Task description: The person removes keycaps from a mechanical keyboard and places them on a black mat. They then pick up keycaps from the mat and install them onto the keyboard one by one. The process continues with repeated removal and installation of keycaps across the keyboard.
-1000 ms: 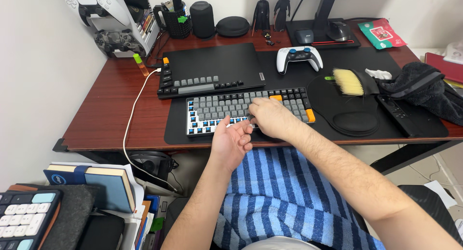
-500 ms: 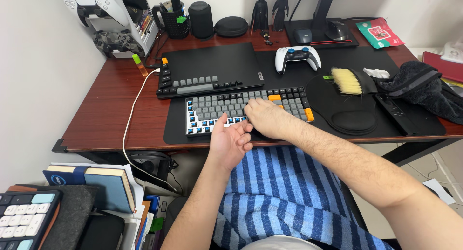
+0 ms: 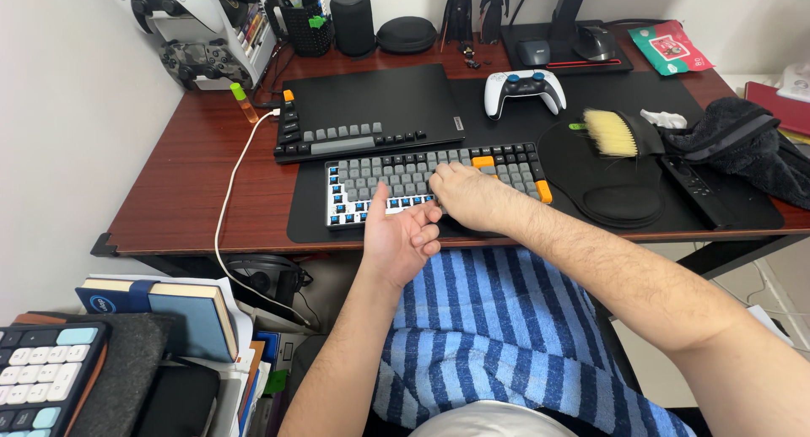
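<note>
A: Item one, keyboard (image 3: pixel 434 182)?
B: Grey and dark caps, some sockets bare at its front left; lies on the black mat (image 3: pixel 506 108).
A: Right hand (image 3: pixel 472 196)?
B: On the keyboard's front middle, fingers curled down onto the keys; cannot tell if they pinch a cap.
A: Left hand (image 3: pixel 401 234)?
B: Just in front of the keyboard, palm up, fingers loosely cupped, holding nothing visible.
A: Neighbours?
B: Brush (image 3: pixel 612 133) right of the keyboard, controller (image 3: pixel 523 89) behind it

red-green packet (image 3: pixel 671 47), desk's back right
</note>
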